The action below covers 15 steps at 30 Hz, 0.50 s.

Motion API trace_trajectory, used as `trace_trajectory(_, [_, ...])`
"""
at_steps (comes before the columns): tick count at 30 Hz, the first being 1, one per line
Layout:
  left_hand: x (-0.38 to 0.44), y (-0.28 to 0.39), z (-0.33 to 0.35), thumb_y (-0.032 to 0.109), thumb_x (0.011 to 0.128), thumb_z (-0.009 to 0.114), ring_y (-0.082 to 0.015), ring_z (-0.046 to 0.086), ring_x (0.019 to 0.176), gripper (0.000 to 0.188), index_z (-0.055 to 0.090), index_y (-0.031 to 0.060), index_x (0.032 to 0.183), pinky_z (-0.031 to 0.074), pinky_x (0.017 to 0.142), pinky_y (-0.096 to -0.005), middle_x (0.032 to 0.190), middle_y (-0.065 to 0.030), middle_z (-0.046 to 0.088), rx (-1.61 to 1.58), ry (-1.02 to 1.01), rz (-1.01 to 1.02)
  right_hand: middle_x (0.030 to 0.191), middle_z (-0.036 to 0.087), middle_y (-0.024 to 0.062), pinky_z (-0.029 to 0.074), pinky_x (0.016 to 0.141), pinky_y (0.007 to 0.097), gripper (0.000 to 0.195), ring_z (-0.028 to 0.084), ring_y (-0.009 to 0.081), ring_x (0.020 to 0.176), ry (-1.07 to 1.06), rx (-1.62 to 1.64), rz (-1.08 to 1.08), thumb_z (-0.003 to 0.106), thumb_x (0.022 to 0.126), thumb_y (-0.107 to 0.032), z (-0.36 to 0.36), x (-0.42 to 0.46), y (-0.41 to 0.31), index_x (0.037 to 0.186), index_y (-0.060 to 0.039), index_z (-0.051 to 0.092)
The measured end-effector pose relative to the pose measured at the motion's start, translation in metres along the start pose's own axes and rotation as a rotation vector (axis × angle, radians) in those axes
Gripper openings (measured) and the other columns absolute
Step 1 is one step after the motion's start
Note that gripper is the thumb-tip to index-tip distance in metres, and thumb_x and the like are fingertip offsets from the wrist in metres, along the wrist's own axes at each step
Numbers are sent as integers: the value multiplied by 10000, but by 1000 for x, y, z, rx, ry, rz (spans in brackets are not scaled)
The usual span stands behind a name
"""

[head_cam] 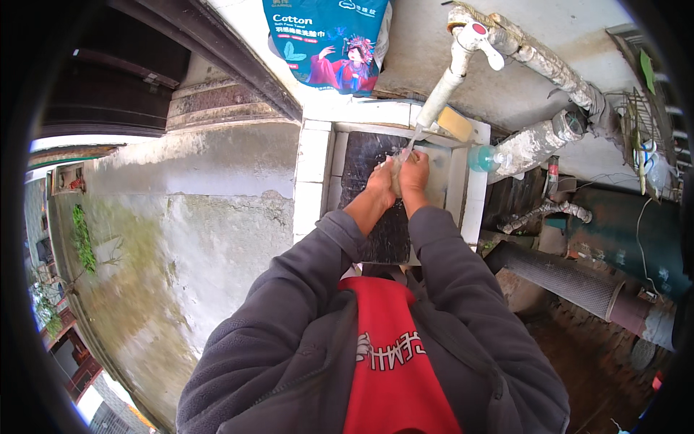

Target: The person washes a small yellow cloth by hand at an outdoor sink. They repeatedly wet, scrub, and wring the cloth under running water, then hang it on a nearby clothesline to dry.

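Observation:
Water [415,138] runs from a whitish tap pipe [437,97] onto a pale, wet item [398,172] between my hands; its kind is hard to tell. My left hand [381,182], at the left, grips one side of it. My right hand [415,173] is closed on its other side, just under the stream. Both hands are above a white-tiled sink [313,179]. A dark, scratched board [379,236] lies across the sink's left and middle part, below my hands.
A yellow sponge or soap block [455,123] and a teal translucent bottle [481,158] are at the sink's right rim. A blue face-towel pack [331,49] stands behind it. Thick wrapped pipes [564,76] run along the right wall. The tap has a white handle [492,56].

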<state>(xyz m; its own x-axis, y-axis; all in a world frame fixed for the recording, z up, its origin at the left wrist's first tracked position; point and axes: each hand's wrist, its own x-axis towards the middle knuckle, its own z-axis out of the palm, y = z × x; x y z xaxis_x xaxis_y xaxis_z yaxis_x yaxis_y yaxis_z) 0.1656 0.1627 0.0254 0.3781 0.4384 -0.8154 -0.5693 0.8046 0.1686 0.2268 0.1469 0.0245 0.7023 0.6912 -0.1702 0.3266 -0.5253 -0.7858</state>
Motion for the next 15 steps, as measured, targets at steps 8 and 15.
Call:
trace_trajectory(8, [12, 31, -18, 362, 975, 484, -279, 522, 1160, 368, 522, 103, 1234, 427, 957, -523, 1230, -142, 558, 104, 119, 41, 902, 671, 195, 500, 741, 470, 341, 636, 412, 867, -176, -195, -173, 578, 872, -426, -5, 33, -8, 1051, -138, 611])
trace_trajectory(15, [29, 54, -55, 372, 926, 589, -382, 538, 1118, 457, 449, 123, 1283, 433, 921, -625, 1246, -132, 527, -197, -65, -214, 1159, 599, 202, 461, 910, 375, 634, 589, 334, 1076, -597, -76, -398, 680, 727, -29, -14, -10, -7, 1318, -97, 460])
